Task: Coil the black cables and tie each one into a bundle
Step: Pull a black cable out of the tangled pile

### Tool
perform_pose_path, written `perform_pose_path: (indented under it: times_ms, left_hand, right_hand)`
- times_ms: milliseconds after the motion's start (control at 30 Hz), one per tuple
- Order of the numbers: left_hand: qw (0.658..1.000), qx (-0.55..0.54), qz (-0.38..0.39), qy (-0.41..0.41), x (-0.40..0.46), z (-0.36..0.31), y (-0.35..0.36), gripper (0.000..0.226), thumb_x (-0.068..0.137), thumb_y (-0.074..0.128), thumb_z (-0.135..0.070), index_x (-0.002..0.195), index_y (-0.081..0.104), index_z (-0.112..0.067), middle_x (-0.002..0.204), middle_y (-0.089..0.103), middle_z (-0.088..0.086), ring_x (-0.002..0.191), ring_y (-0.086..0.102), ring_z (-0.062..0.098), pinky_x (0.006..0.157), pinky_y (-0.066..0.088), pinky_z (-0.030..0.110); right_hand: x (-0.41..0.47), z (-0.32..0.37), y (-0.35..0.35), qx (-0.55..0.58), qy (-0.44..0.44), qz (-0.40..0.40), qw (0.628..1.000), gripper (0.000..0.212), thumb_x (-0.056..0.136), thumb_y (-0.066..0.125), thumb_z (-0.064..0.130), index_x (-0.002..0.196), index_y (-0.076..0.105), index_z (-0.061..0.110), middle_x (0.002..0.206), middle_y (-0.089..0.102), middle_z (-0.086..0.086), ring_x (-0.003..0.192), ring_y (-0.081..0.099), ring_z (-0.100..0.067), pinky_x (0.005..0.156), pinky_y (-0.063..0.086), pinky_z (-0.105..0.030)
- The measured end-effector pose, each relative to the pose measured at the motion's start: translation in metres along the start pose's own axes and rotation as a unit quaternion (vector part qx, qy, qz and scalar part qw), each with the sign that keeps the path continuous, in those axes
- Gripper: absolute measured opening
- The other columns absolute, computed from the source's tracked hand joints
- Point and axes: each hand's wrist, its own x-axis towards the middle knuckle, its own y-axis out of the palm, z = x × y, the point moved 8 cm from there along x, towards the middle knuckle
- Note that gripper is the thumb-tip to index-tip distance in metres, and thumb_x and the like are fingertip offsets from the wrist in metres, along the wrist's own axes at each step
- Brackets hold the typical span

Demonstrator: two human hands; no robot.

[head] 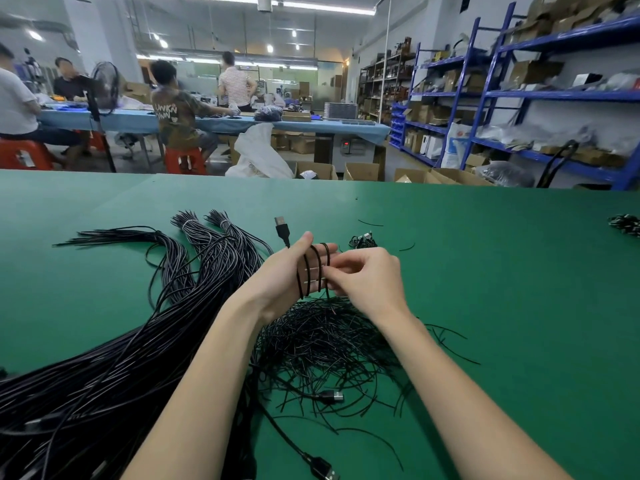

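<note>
Many loose black cables (104, 358) still wait on the green table (485, 271). The left hand (287, 275) has straight fingers with one cable (313, 268) wound around them; the right hand (363, 278) pinches its strand. One small tied bundle (362, 241) lies beyond. Behind are blue shelves (519, 95) and seated workers (180, 112).

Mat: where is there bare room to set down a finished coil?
Bare mat right of the right hand, up to the far bundles. Also beyond the plug. Crowded: cables at left, ties under the wrists.
</note>
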Motion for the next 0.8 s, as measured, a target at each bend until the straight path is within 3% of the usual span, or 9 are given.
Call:
perform_pose_path:
  times_ms: [133,200,267,400,500,633,733,800]
  left_hand:
    - [0.999,0.031,-0.016,-0.012,0.001,0.004,-0.005,0.043,0.108,0.038,-0.036,0.121,0.063,-0.004,0.115,0.074,0.013,0.095,0.072,0.019,0.073,0.058,0.027]
    - [0.998,0.054,-0.017,-0.02,0.003,0.008,-0.004,0.038,0.107,0.044,-0.034,0.122,0.065,-0.006,0.116,0.073,0.014,0.092,0.069,0.021,0.078,0.058,0.033]
    - [0.998,0.064,-0.025,-0.016,0.005,0.009,-0.004,0.037,0.105,0.048,-0.031,0.123,0.065,-0.004,0.114,0.07,0.016,0.096,0.063,0.026,0.089,0.053,0.042]
    - [0.998,0.062,-0.017,0.011,0.003,0.008,-0.001,0.026,0.102,0.056,-0.018,0.122,0.066,-0.006,0.11,0.074,0.015,0.102,0.065,0.03,0.096,0.051,0.046]
    - [0.997,0.078,-0.007,0.026,0.002,0.008,0.001,0.031,0.101,0.057,-0.012,0.131,0.061,-0.006,0.116,0.073,0.019,0.109,0.07,0.03,0.097,0.056,0.045]
    - [0.994,0.105,0.006,0.03,0.002,0.011,0.006,0.026,0.104,0.052,-0.01,0.125,0.066,-0.003,0.111,0.074,0.017,0.097,0.073,0.024,0.08,0.061,0.031]
    - [0.991,0.131,0.007,0.029,0.001,0.011,0.008,0.026,0.105,0.049,-0.012,0.112,0.069,0.002,0.103,0.072,0.019,0.093,0.067,0.028,0.087,0.058,0.036]
    - [0.992,0.122,0.012,0.014,0.001,0.012,0.006,0.027,0.105,0.049,-0.014,0.109,0.069,0.004,0.107,0.072,0.021,0.1,0.069,0.033,0.099,0.055,0.043]
  right_hand:
    - [-0.008,0.008,0.0,-0.001,-0.082,-0.042,0.996,0.009,0.084,0.081,0.014,0.089,0.084,0.021,0.065,0.068,0.032,0.069,0.069,0.009,0.069,0.049,-0.004]
    - [-0.01,0.011,-0.001,-0.02,-0.111,-0.058,0.992,0.012,0.085,0.08,0.012,0.094,0.084,0.02,0.071,0.065,0.034,0.075,0.068,0.012,0.073,0.047,-0.001]
    - [-0.011,0.01,0.001,-0.024,-0.113,-0.055,0.992,0.017,0.085,0.078,0.009,0.097,0.084,0.02,0.07,0.064,0.034,0.076,0.068,0.013,0.073,0.046,-0.001]
    - [-0.016,0.001,0.003,0.003,-0.079,-0.044,0.996,0.028,0.083,0.075,0.002,0.101,0.083,0.021,0.065,0.063,0.041,0.073,0.068,0.012,0.069,0.045,0.001]
    - [-0.017,-0.008,0.0,0.047,-0.041,-0.06,0.996,0.031,0.08,0.077,0.003,0.089,0.079,0.032,0.067,0.07,0.027,0.068,0.069,0.007,0.064,0.048,-0.003]
    - [-0.017,-0.019,0.002,0.047,-0.011,-0.059,0.997,0.022,0.079,0.081,0.009,0.079,0.075,0.031,0.068,0.072,0.011,0.061,0.067,0.004,0.06,0.05,-0.007]
    - [-0.014,-0.031,0.002,0.095,0.057,0.04,0.993,0.009,0.079,0.086,0.018,0.081,0.079,0.021,0.073,0.077,0.003,0.068,0.073,-0.008,0.065,0.057,-0.018]
    - [-0.009,-0.033,-0.011,0.108,0.082,0.089,0.987,0.015,0.081,0.085,0.032,0.085,0.079,0.019,0.076,0.078,0.001,0.069,0.071,-0.012,0.064,0.059,-0.023]
